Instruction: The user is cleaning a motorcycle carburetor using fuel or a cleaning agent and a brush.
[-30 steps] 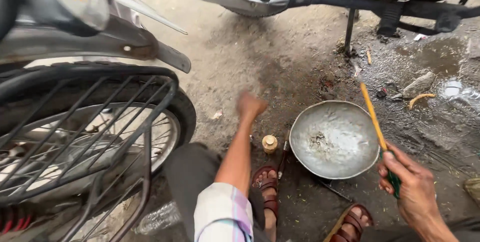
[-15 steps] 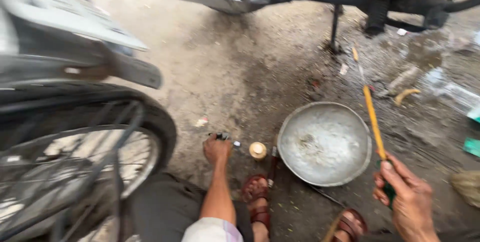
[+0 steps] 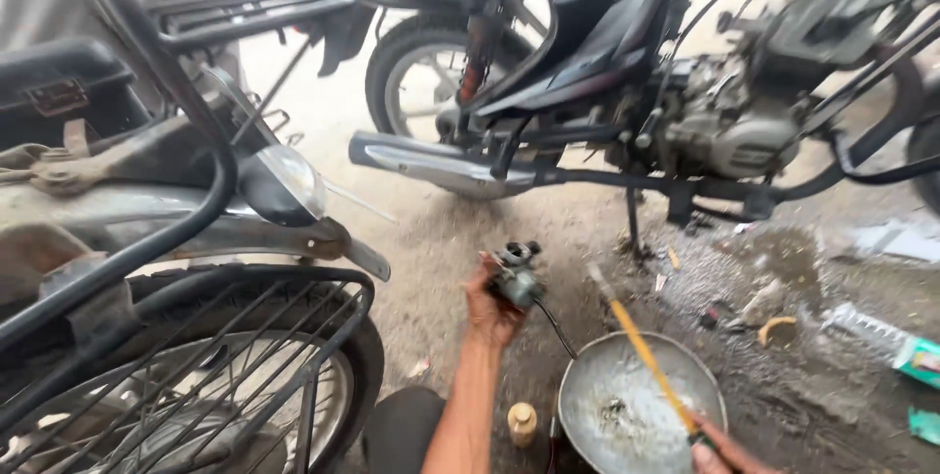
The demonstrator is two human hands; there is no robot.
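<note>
We are lifting a small metal carburettor (image 3: 516, 273) in our left hand (image 3: 490, 309), up off the dirt floor (image 3: 431, 249) and clear of the round metal pan (image 3: 638, 405), apparently so we can look it over, a thin black cable dangling from it. Our left fingers (image 3: 501, 290) are curling tightly around its body. Our right hand (image 3: 729, 452) is gripping a yellow-shafted screwdriver (image 3: 641, 356) at the frame's bottom edge, its shaft slanting over the pan, fingers closing round the handle.

Bare left forearm, no sleeve showing, bare hand (image 3: 493, 309), dark trousers at knee
</note>
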